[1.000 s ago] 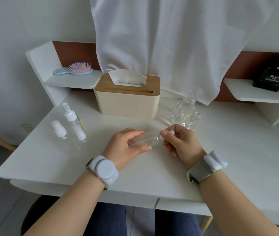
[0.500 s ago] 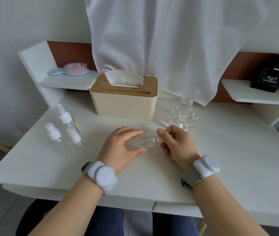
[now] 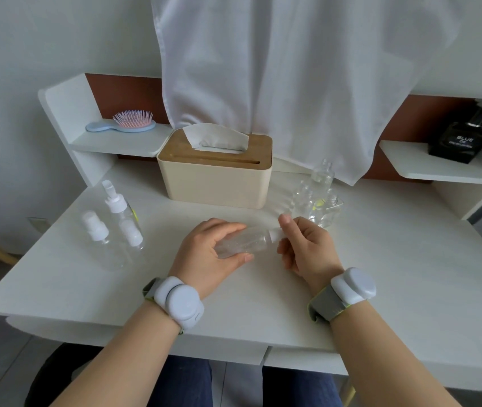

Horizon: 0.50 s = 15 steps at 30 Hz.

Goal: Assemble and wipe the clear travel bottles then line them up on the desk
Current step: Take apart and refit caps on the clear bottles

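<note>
- The clear bottle [image 3: 242,241], see-through with a white cap [image 3: 275,234], lies sideways just above the surface [image 3: 381,274].
- Left hand [image 3: 204,254] grips its body.
- Right hand [image 3: 307,248] pinches the cap.

- white desk [image 3: 381,289]: tissue box [image 3: 214,177] at the far middle
- three capped spray bottles [image 3: 113,227] on the left
- uncapped clear bottles [image 3: 317,198] just right of the box

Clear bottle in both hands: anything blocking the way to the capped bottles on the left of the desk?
Nothing visible. The clear plastic bottle lies sideways between left hand and right hand; bare white desk separates it from the three white-capped clear bottles.
</note>
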### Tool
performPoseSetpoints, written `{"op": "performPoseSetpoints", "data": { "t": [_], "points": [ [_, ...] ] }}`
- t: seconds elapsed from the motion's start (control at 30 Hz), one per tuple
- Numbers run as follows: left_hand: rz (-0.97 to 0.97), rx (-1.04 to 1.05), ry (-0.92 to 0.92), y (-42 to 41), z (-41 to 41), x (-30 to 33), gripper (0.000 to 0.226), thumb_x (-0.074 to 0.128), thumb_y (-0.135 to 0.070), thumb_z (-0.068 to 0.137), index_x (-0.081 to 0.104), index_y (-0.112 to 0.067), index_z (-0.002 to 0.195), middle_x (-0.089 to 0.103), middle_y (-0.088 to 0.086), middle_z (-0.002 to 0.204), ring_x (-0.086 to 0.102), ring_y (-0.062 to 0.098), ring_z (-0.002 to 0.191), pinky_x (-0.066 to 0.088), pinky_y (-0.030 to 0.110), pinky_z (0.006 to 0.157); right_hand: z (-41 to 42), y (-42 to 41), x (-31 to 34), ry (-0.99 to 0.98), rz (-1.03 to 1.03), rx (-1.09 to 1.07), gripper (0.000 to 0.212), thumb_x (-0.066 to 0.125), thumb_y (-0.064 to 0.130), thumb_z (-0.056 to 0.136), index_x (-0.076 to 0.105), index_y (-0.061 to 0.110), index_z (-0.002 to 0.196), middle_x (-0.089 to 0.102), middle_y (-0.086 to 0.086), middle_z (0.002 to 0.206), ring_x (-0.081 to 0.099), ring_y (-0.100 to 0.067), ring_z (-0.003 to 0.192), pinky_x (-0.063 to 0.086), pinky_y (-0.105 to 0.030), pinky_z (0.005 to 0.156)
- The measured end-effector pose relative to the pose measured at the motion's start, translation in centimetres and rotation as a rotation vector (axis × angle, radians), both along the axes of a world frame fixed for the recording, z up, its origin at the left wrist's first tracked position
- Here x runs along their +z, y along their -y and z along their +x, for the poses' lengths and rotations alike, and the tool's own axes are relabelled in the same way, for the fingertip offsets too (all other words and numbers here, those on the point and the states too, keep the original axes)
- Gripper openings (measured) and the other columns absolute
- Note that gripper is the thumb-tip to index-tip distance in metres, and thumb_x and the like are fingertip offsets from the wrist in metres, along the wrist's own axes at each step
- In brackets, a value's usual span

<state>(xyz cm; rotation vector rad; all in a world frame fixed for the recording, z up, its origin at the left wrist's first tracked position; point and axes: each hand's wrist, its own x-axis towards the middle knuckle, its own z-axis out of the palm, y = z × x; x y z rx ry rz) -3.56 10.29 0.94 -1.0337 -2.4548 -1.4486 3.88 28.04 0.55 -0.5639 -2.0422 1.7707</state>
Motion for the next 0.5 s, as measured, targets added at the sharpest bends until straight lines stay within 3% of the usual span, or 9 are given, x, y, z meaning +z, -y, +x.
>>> {"op": "performPoseSetpoints", "data": {
  "t": [0.27,0.37,0.43,0.5],
  "points": [
    [-0.006,0.003,0.000,-0.01,-0.01,0.00,0.046,0.087,-0.020,0.066,0.071,-0.022,0.108,0.063,-0.009,0.099,0.060,0.005,0.091,0.044,0.016,0.083,0.32,-0.12,-0.09,-0.090,-0.041,0.087,0.017,0.065,0.017,0.091,0.062,0.023,0.075,0.058,0.004,0.059,0.048,-0.015,0.042,0.031,-0.020,0.036],
    [0.002,0.005,0.003,-0.01,0.02,0.07,0.045,0.086,-0.019,0.066,0.071,-0.021,0.108,0.063,-0.009,0.099,0.060,0.005,0.091,0.043,0.013,0.083,0.41,-0.04,0.08,-0.084,-0.069,0.124,0.005,0.063,0.024,0.081,0.065,0.026,0.084,0.054,-0.001,0.057,0.048,-0.017,0.043,0.031,-0.021,0.036],
    [0.000,0.005,0.000,0.03,0.11,0.09,0.045,0.086,-0.020,0.066,0.071,-0.021,0.108,0.063,-0.009,0.099,0.059,0.006,0.091,0.043,0.013,0.083,0.35,-0.06,0.14,-0.092,-0.095,0.101,0.016,0.062,0.031,0.079,0.065,0.022,0.092,0.058,-0.002,0.071,0.051,-0.019,0.046,0.030,-0.021,0.036],
    [-0.001,0.007,-0.002,0.06,0.15,0.08,0.046,0.087,-0.020,0.065,0.071,-0.021,0.108,0.064,-0.008,0.100,0.059,0.006,0.091,0.043,0.014,0.083,0.23,-0.11,0.13,-0.073,-0.105,0.050,0.031,0.062,0.045,0.080,0.064,0.017,0.092,0.059,-0.001,0.070,0.050,-0.021,0.045,0.030,-0.022,0.035]
  ]
}}
